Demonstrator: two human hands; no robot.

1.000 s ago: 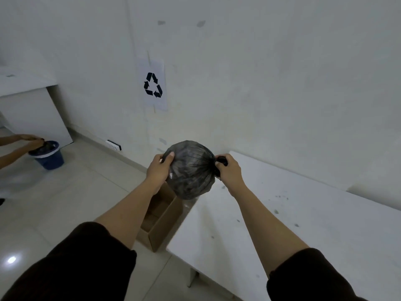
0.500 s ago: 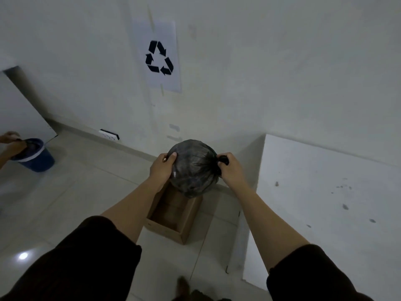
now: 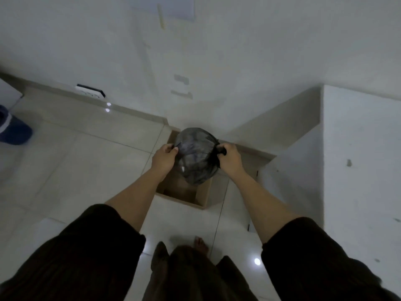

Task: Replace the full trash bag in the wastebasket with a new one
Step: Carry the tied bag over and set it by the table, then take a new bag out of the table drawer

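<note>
A full, tied dark grey trash bag (image 3: 196, 156) hangs between my two hands, directly above an open cardboard box (image 3: 202, 197) on the floor by the wall. My left hand (image 3: 163, 158) grips the bag's left side. My right hand (image 3: 230, 158) is closed on the bag's black knotted end at its right side. Part of a blue wastebasket (image 3: 13, 131) shows at the far left edge of the view.
A white table (image 3: 358, 159) stands to the right of the box, close to it. A wall socket (image 3: 91, 92) sits low on the wall at left. My bare feet (image 3: 200, 244) stand on the glossy tiled floor just short of the box.
My view has tilted down and I have stepped closer to the box. The bag has come down over the box's opening, still held in both hands. The other person's hands left the view.
</note>
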